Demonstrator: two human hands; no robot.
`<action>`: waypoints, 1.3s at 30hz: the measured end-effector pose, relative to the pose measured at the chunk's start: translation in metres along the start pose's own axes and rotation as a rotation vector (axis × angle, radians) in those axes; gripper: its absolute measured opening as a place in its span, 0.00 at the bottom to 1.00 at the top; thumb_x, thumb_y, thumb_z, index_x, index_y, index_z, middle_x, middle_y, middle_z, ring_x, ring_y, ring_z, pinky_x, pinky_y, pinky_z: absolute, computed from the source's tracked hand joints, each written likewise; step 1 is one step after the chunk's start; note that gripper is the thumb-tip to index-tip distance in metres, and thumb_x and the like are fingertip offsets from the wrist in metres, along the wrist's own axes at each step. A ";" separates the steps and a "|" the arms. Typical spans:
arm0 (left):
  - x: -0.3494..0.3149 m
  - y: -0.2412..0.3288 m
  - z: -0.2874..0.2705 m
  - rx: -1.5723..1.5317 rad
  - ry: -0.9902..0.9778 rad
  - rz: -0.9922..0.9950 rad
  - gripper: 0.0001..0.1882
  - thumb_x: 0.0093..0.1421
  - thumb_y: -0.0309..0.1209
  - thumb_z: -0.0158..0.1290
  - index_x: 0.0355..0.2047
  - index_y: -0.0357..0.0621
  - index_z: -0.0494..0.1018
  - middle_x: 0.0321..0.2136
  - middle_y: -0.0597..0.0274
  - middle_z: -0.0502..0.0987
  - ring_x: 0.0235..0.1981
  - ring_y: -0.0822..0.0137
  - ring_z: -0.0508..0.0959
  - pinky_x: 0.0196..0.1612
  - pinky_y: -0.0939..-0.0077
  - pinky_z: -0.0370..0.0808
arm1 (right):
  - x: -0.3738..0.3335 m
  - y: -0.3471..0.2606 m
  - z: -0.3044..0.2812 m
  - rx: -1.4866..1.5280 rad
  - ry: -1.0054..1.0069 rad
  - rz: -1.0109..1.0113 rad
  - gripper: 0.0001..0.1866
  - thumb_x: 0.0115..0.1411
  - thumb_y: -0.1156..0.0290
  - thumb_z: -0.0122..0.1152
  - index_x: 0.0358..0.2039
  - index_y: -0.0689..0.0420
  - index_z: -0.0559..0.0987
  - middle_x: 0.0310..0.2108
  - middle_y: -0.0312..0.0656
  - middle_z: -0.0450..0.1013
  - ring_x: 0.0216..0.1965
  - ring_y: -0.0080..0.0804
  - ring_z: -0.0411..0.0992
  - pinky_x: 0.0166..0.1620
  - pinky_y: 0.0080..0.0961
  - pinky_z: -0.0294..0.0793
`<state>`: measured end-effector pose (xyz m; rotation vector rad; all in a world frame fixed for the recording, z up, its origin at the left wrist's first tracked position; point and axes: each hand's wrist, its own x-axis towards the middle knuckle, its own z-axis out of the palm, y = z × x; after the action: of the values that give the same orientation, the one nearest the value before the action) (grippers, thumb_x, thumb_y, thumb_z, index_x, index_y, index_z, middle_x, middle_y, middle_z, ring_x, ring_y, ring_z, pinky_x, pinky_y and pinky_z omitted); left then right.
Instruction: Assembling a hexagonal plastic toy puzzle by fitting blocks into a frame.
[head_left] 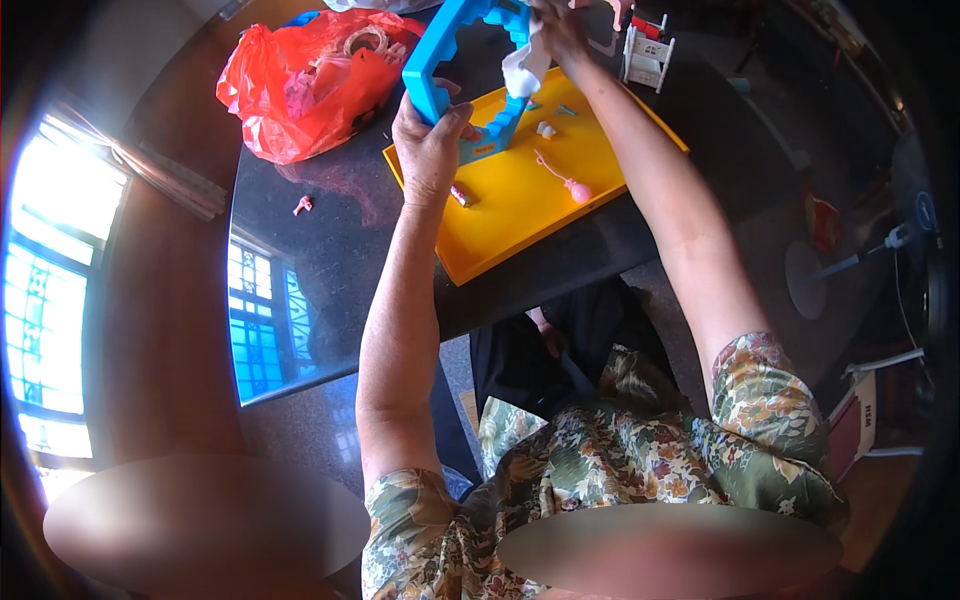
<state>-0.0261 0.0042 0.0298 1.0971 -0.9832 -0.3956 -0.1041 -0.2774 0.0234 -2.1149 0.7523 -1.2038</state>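
Observation:
My left hand [432,150] is closed around the lower left side of a blue plastic toy frame [428,85], which is tilted up over the far side of a yellow tray [500,240]. In my right hand [562,38] is a crumpled white cloth or tissue [526,68], pressed against the frame's right side; the top of that hand is partly cut off. Inside the tray lie a pink bulb with a thin tube [578,190], a small red-and-silver cylinder [461,196], a little white piece [546,130] and a few tiny blue bits.
A red plastic bag [275,85] with a roll of tape and pink items stands at the far left of the dark glossy table [330,310]. Nearer lies a small pink piece [303,205]. White toy furniture [646,60] sits beyond the tray's right corner.

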 end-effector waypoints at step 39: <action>0.025 -0.026 -0.031 -0.620 0.380 -0.111 0.20 0.64 0.50 0.51 0.39 0.45 0.68 0.25 0.63 0.72 0.25 0.68 0.73 0.30 0.69 0.75 | -0.144 -0.131 0.030 -0.006 -0.216 -0.685 0.14 0.56 0.74 0.63 0.44 0.52 0.78 0.41 0.44 0.77 0.44 0.44 0.77 0.48 0.33 0.79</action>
<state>0.0178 -0.0074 0.0151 0.6258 -0.4144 -0.5160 -0.1156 -0.0811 0.0258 -2.5469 -0.0896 -1.2538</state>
